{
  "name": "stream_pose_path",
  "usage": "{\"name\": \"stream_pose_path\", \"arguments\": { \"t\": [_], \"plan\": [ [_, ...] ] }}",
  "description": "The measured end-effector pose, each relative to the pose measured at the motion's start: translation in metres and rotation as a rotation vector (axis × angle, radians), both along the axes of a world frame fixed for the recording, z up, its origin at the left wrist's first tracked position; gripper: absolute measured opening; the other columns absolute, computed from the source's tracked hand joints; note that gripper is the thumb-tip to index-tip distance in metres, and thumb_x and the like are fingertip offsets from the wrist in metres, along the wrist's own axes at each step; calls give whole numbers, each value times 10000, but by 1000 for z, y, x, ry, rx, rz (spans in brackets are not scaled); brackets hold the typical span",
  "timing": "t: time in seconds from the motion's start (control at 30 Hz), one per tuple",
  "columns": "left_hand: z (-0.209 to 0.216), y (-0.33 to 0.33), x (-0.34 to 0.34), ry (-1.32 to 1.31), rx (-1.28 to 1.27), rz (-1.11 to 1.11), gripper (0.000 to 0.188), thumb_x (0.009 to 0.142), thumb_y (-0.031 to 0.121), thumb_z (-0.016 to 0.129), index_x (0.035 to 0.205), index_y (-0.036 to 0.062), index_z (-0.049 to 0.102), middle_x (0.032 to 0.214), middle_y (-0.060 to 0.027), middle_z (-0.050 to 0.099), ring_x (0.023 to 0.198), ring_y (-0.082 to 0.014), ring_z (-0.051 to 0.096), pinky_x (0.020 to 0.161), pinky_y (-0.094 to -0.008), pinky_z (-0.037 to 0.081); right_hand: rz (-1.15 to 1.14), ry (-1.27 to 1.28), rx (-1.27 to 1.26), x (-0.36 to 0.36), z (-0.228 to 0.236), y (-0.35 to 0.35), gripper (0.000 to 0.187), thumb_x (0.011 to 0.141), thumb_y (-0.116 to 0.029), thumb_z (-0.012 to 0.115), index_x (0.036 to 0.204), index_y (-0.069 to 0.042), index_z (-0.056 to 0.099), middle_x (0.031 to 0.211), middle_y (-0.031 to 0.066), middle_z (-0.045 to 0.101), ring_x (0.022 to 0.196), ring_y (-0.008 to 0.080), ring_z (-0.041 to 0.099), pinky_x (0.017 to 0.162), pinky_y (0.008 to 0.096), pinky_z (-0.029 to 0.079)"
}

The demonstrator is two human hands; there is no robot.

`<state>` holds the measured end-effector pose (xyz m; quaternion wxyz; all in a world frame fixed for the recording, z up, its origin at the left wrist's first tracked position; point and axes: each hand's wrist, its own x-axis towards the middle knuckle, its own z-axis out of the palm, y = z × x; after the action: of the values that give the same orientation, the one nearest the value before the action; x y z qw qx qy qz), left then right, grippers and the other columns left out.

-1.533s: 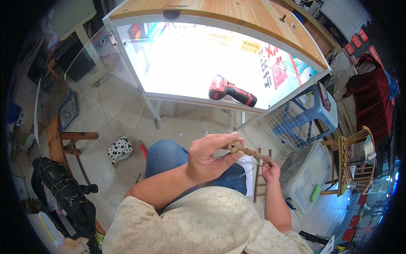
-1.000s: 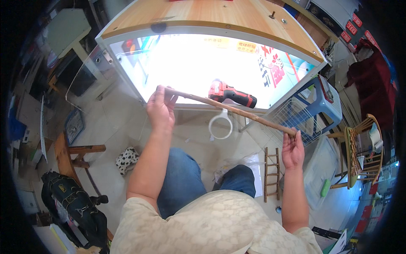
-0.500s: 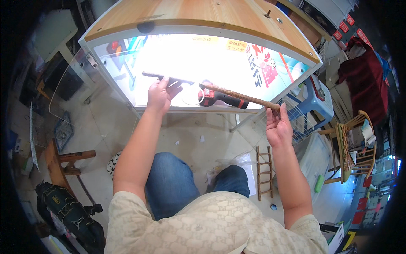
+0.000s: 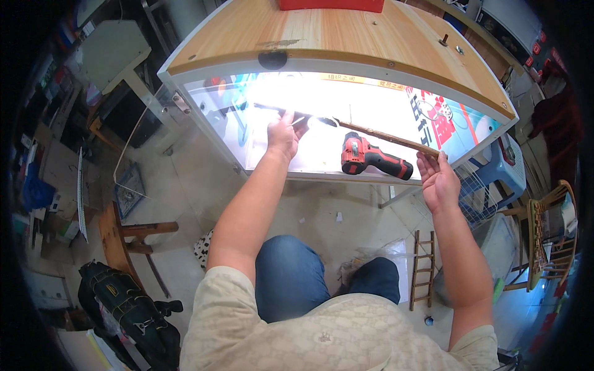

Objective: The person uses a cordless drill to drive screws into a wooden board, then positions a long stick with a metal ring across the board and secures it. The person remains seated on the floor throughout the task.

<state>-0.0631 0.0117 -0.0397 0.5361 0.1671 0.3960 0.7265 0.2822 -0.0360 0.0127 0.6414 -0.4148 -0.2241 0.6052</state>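
My left hand (image 4: 284, 137) is closed on a thin dark stick (image 4: 271, 108) inside the lit box-like cabinet (image 4: 340, 62). With its fingertips, my right hand (image 4: 440, 179) grips the outer end of a brown wooden stick (image 4: 390, 135). The inner ends of the two sticks come together near the middle of the opening; glare hides whether they touch or are joined. Just below them, a red and black cordless drill (image 4: 376, 159) lies on the cabinet's bright floor, touched by neither hand.
A red box (image 4: 331, 5) and a bolt (image 4: 443, 39) are on the wooden top. Below right are a small wooden ladder (image 4: 423, 270), a blue stool (image 4: 508, 170) and a wire basket (image 4: 481, 198). At left stand a wooden bench (image 4: 117, 241) and a dark tool bag (image 4: 127, 303).
The two sticks' inner ends have drawn closer, from a small gap to meeting or nearly so. The whole view has shifted, putting the scene further right and lower; the drill shows more fully.
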Motion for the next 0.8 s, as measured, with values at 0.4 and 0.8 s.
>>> {"name": "stream_pose_path", "arguments": {
  "t": [0.4, 0.8],
  "plan": [
    [2, 25, -5, -9, 90, 74, 209, 1009, 152, 473, 1140, -11, 466, 1061, -165, 606, 910, -279, 658, 798, -423, 588, -38, 39, -22, -18, -11, 56, 353, 1041, -276, 414, 1223, 26, 443, 1147, 200, 578, 1060, 315, 609, 868, 380, 543],
    [-12, 37, -4, -8, 182, 141, 212, 992, 135, 503, 1145, -1, 446, 1046, -165, 602, 889, -274, 659, 743, -382, 597, -78, -11, -27, -30, -14, 82, 336, 1040, -341, 403, 1185, -49, 479, 1072, 148, 609, 974, 287, 625, 844, 402, 514]
  ]
}}
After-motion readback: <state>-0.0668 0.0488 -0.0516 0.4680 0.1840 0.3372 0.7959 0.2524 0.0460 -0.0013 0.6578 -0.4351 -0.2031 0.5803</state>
